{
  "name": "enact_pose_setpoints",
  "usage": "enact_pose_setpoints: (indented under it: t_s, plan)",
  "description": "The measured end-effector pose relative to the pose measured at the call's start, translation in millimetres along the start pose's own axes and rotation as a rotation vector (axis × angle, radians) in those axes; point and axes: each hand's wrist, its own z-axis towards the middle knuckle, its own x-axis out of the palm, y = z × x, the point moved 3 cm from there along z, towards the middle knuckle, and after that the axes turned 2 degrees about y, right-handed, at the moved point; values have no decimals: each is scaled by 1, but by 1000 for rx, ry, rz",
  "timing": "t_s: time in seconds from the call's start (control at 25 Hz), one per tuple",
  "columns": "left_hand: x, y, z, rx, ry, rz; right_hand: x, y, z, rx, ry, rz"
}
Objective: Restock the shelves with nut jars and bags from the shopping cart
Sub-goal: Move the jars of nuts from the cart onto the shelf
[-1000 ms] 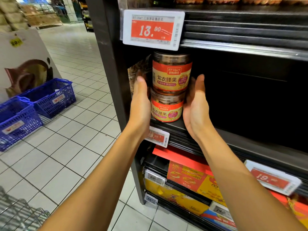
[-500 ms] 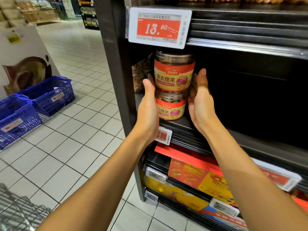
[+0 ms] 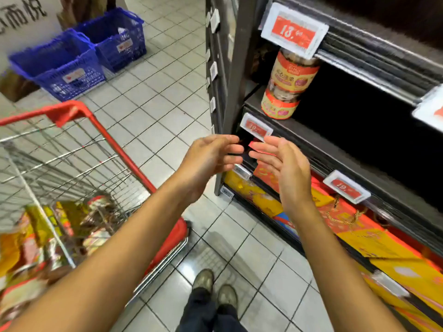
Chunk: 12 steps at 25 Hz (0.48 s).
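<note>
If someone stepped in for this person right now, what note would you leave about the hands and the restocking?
Left hand: open, empty, in the air in front of the shelf.
Right hand: open, empty, beside the left one.
Done: upper nut jar stands stacked on lower nut jar at the shelf's left end; neither hand touches them.
Left: the shopping cart, on the left, holds blurred packs to shelve.

The top price tag (image 3: 294, 32) reads 13; a lower price tag (image 3: 346, 186) reads 19.
</note>
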Motion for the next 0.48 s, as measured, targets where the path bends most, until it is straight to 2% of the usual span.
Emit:
enact_pose_setpoints:
  t_s: [0.04, 0.12, 0.32, 0.4, 0.48]
  plan:
    - [-16, 0, -30, -2, 6, -19, 18, 7, -25, 26, 101, -26]
    - [-66, 8, -102, -14, -117, -77, 70, 17, -79, 89, 339, -60]
    - [-206, 71, -268, -141, -661, -264, 225, 13, -186, 205, 894, -24]
    - [-259, 102, -321, -256, -759, -302, 283, -15, -215, 329, 1047, -240]
    - [-321, 134, -369, -391, -835, -321, 335, -56, -238, 475, 1119, -531]
